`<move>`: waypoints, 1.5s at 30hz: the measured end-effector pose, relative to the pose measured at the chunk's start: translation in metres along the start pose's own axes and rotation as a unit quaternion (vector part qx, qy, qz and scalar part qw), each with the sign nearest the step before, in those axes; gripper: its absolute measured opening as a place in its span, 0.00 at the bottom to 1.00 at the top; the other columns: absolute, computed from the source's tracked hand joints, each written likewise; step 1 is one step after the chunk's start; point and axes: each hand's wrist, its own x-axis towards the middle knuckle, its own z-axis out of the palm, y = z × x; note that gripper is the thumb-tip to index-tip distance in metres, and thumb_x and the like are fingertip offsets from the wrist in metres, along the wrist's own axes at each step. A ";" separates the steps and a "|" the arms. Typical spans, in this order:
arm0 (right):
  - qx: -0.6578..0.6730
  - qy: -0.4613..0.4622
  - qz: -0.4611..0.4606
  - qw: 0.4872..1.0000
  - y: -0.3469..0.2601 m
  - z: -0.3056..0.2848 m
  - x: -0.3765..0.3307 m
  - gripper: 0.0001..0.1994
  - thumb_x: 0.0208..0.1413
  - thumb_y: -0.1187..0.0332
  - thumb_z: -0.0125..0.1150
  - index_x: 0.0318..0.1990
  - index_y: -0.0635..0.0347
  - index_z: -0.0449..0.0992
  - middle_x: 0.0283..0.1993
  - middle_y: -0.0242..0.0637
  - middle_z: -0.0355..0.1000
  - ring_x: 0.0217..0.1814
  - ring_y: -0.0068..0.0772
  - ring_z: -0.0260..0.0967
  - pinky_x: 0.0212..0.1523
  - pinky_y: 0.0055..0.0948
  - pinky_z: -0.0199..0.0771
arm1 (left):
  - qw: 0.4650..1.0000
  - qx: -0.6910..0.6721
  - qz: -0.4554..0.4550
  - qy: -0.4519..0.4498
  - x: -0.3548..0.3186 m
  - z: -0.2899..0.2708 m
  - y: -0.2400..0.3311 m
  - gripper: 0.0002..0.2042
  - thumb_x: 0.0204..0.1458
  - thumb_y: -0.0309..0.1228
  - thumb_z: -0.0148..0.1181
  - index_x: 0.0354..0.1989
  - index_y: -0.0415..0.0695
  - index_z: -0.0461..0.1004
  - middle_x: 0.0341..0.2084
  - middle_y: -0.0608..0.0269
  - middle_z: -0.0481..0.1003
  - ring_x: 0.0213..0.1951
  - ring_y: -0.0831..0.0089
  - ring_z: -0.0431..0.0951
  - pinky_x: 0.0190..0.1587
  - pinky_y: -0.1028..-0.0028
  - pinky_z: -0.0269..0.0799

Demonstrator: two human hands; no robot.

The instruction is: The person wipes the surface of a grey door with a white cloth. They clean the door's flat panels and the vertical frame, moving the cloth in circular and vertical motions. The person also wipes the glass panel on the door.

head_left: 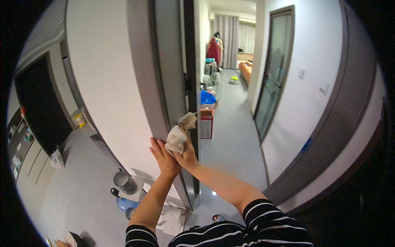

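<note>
My right hand (188, 155) presses a crumpled whitish cloth (177, 139) against the grey door frame (145, 66). Part of the cloth sticks up beyond the fingers, towards the dark door edge (191, 45). Beside it, my left hand (165, 159) lies with its fingers stretched out on the frame, next to the white wall (98, 78). The two hands are close together at the wrists, and both forearms reach up from striped black sleeves.
Below my left arm stand a dark mesh bin (125, 183) and a blue water bottle (126, 204). Boxes (206, 125) and a blue bag (208, 97) line the corridor beyond the doorway. A glass door (276, 70) stands on the right, and a white plastic bag (57, 159) on the left floor.
</note>
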 end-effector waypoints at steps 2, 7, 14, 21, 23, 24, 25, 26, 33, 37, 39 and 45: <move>-0.034 0.021 0.043 0.998 0.006 0.006 -0.003 0.29 0.55 0.60 0.61 0.62 0.63 0.60 0.64 0.55 0.56 0.65 0.60 0.55 0.67 0.47 0.53 | 0.999 0.011 0.029 0.011 -0.014 0.007 0.002 0.46 0.48 0.37 0.60 0.68 0.30 0.37 0.67 0.26 0.37 0.68 0.31 0.38 0.66 0.40 0.32; 0.006 0.022 -0.022 0.999 -0.036 -0.003 0.121 0.32 0.52 0.62 0.64 0.63 0.60 0.59 0.63 0.54 0.58 0.65 0.60 0.54 0.65 0.48 0.53 | 0.998 -0.052 -0.029 0.009 -0.007 0.010 0.031 0.52 0.44 0.33 0.65 0.69 0.32 0.31 0.67 0.28 0.31 0.68 0.31 0.31 0.67 0.42 0.29; -0.039 0.029 0.021 0.999 -0.038 0.004 0.021 0.32 0.47 0.69 0.65 0.62 0.56 0.62 0.64 0.50 0.60 0.67 0.58 0.55 0.66 0.45 0.55 | 0.999 0.024 -0.025 -0.029 -0.032 0.023 0.009 0.45 0.49 0.44 0.58 0.70 0.38 0.40 0.67 0.30 0.37 0.68 0.32 0.34 0.67 0.41 0.29; 0.258 0.042 0.453 0.852 0.037 -0.026 -0.016 0.16 0.61 0.61 0.56 0.51 0.60 0.72 0.44 0.35 0.72 0.46 0.28 0.68 0.50 0.28 0.67 | 0.990 -0.021 0.042 -0.135 -0.085 0.017 0.011 0.43 0.48 0.31 0.60 0.68 0.33 0.41 0.67 0.30 0.43 0.68 0.32 0.41 0.66 0.39 0.33; 0.214 0.084 0.316 0.921 0.056 -0.005 0.036 0.19 0.57 0.65 0.55 0.55 0.63 0.69 0.50 0.44 0.72 0.52 0.40 0.68 0.55 0.33 0.63 | 0.991 -0.012 0.099 -0.087 -0.048 0.005 0.004 0.43 0.49 0.31 0.60 0.69 0.33 0.40 0.67 0.31 0.42 0.68 0.35 0.41 0.66 0.40 0.32; 0.310 0.080 0.265 0.909 0.037 0.005 0.076 0.21 0.55 0.65 0.57 0.56 0.62 0.68 0.54 0.47 0.70 0.55 0.43 0.66 0.57 0.35 0.61 | 0.991 -0.002 0.120 -0.064 -0.029 -0.006 -0.003 0.42 0.49 0.31 0.60 0.69 0.33 0.40 0.67 0.31 0.42 0.69 0.36 0.42 0.66 0.40 0.32; 0.352 0.065 0.226 0.906 0.017 0.010 0.113 0.22 0.54 0.63 0.59 0.55 0.61 0.69 0.55 0.48 0.69 0.58 0.45 0.64 0.59 0.36 0.59 | 0.990 0.015 0.132 -0.034 -0.001 -0.020 -0.006 0.42 0.50 0.30 0.59 0.69 0.33 0.39 0.67 0.31 0.42 0.69 0.36 0.41 0.66 0.41 0.32; 0.358 0.052 0.185 0.914 0.004 0.012 0.141 0.23 0.52 0.61 0.61 0.55 0.60 0.70 0.57 0.49 0.68 0.60 0.47 0.61 0.61 0.38 0.57 | 0.989 0.021 0.146 -0.006 0.027 -0.025 -0.007 0.41 0.52 0.30 0.58 0.69 0.33 0.39 0.67 0.31 0.42 0.69 0.37 0.41 0.67 0.42 0.32; 0.173 0.166 0.091 0.967 0.047 0.010 0.092 0.18 0.52 0.63 0.62 0.50 0.57 0.75 0.60 0.48 0.66 0.66 0.51 0.58 0.66 0.42 0.54 | 0.977 0.097 0.167 0.093 0.088 -0.002 0.008 0.37 0.57 0.31 0.51 0.69 0.30 0.38 0.68 0.30 0.38 0.70 0.38 0.37 0.68 0.47 0.24; 0.198 0.239 0.520 0.796 0.130 0.022 -0.101 0.22 0.58 0.58 0.55 0.55 0.62 0.72 0.58 0.45 0.68 0.59 0.38 0.65 0.59 0.31 0.60 | 0.963 0.137 0.211 0.092 0.066 0.016 0.003 0.33 0.58 0.29 0.48 0.68 0.28 0.42 0.67 0.28 0.37 0.70 0.37 0.35 0.68 0.47 0.23; 0.113 0.238 0.626 0.735 0.129 0.036 -0.163 0.25 0.59 0.56 0.54 0.59 0.61 0.68 0.58 0.43 0.68 0.58 0.36 0.65 0.59 0.30 0.61 | 0.962 0.138 0.222 0.083 0.052 0.016 0.001 0.31 0.57 0.28 0.48 0.67 0.28 0.46 0.68 0.29 0.36 0.70 0.38 0.34 0.68 0.47 0.21; 0.261 0.159 0.345 0.888 0.105 0.021 -0.040 0.20 0.61 0.63 0.54 0.57 0.62 0.67 0.53 0.37 0.67 0.55 0.29 0.63 0.56 0.28 0.61 | 0.963 0.117 0.241 0.033 0.006 0.029 -0.021 0.30 0.59 0.27 0.45 0.67 0.27 0.45 0.68 0.29 0.35 0.70 0.36 0.32 0.68 0.46 0.22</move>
